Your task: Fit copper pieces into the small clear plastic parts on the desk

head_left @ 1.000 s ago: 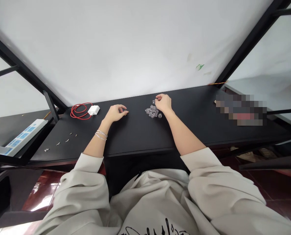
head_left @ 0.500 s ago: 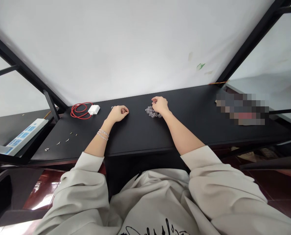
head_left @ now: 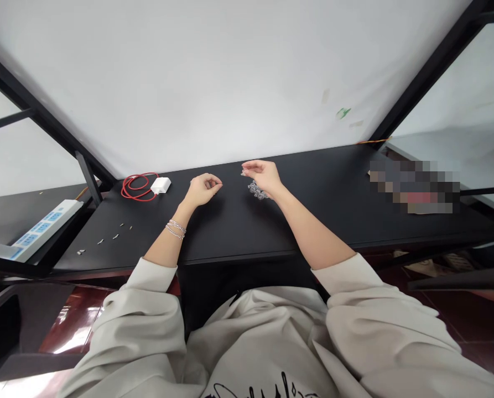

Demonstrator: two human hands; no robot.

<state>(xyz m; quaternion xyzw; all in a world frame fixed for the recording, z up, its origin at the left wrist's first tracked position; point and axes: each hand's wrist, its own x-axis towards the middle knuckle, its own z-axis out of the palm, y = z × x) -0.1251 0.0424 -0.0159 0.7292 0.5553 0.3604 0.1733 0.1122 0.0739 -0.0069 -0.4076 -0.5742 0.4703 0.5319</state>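
Note:
My right hand (head_left: 264,176) pinches a small clear piece (head_left: 244,172) between thumb and fingertips, just above the black tabletop. Below and partly behind that hand lies a little heap of clear, round, bead-like pieces (head_left: 256,190); its right side is covered by the hand. My left hand (head_left: 202,189), with a silvery bracelet (head_left: 175,228) at the wrist, hovers over the table to the left. Its thumb and fingers are drawn together, and whatever may be between them cannot be made out.
A white charger (head_left: 161,186) with a coiled red cable (head_left: 128,187) lies left of my left hand. Several tiny bits (head_left: 100,241) are scattered at the table's left. Beyond is a white power strip (head_left: 43,229). A blurred-out item (head_left: 415,187) lies at right. Wall behind.
My right hand has lifted off the heap and shifted left, now with a clear piece in its fingertips. The left hand has risen slightly, its fingertips a little farther right.

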